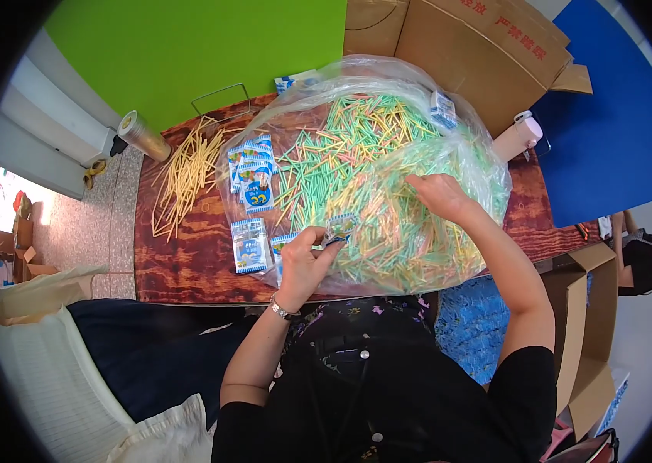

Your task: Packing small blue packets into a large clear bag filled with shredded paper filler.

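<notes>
Small packing workshop or hand-assembly room, not a home. Wood-grain surface [187, 262] is loaded with bulk stock: a big clear plastic bag [388, 85] full of green, yellow and orange straws [364, 177], a loose pile of pale yellow straws [185, 174], and small printed blue packets [249, 245] laid in a row. Large brown cardboard cartons [480, 54] stand behind, another open carton [584, 324] at the right. Speckled terrazzo floor [87, 224], green and blue partition boards. Another person [646, 258] sits at the right edge.

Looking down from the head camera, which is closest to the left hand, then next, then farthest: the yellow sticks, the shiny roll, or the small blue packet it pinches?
1. Small blue packet, pinched in the left hand.
2. Yellow sticks, spread on the table's left side.
3. Shiny roll, at the table's far left corner.
</notes>
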Action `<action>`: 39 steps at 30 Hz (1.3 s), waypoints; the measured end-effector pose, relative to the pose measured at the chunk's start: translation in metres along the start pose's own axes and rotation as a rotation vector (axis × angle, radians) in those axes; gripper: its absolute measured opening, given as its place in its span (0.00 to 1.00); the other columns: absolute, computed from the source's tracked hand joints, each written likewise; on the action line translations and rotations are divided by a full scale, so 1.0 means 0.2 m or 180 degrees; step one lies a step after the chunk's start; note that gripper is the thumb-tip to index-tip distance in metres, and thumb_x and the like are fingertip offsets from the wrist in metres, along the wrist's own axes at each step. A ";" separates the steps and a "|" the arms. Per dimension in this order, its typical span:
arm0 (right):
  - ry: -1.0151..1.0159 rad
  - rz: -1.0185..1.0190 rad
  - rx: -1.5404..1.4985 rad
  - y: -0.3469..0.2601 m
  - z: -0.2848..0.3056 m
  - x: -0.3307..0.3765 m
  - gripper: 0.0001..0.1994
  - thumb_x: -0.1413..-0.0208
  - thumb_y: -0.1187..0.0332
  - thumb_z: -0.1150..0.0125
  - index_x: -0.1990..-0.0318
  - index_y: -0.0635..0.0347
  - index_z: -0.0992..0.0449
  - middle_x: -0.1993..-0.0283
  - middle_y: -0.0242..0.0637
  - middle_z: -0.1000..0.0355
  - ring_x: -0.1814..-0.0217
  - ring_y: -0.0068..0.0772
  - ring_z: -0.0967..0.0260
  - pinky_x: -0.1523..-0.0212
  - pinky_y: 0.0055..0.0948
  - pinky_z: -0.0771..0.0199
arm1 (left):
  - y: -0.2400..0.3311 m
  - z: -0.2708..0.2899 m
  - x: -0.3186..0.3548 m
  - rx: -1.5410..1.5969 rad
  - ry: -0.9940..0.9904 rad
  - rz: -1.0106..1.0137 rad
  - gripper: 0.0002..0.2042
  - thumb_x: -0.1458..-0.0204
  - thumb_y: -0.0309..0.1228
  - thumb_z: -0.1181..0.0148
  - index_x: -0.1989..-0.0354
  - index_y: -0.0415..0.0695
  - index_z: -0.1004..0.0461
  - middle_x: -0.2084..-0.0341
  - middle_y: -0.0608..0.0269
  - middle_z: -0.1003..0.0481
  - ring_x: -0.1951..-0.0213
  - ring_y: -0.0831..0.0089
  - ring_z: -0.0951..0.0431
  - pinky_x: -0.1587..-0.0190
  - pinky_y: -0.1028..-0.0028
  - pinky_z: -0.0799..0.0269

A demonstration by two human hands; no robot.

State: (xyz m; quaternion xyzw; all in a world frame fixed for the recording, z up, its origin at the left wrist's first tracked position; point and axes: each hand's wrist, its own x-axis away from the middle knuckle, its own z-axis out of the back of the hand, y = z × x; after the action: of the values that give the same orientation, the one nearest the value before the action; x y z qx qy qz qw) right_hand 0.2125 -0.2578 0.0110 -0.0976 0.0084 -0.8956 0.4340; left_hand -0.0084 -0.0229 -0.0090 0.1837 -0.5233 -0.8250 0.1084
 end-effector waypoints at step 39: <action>0.1158 0.1176 -0.2611 -0.72 0.32 -0.02 0.10 0.42 0.75 0.43 0.53 0.62 0.23 0.54 0.39 0.24 0.50 0.37 0.27 0.50 0.32 0.29 | -0.02 0.12 0.01 0.1256 -0.0136 -0.0008 0.08 0.46 0.18 0.40 0.58 0.33 0.27 0.67 0.64 0.24 0.65 0.83 0.24 0.63 0.83 0.27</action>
State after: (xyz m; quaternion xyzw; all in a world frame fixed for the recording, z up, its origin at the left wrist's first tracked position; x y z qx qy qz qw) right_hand 0.1148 -0.1598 0.0883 -0.0993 0.4537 -0.7289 0.5030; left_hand -0.0197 -0.0015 -0.0031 0.1845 -0.6769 -0.7102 0.0581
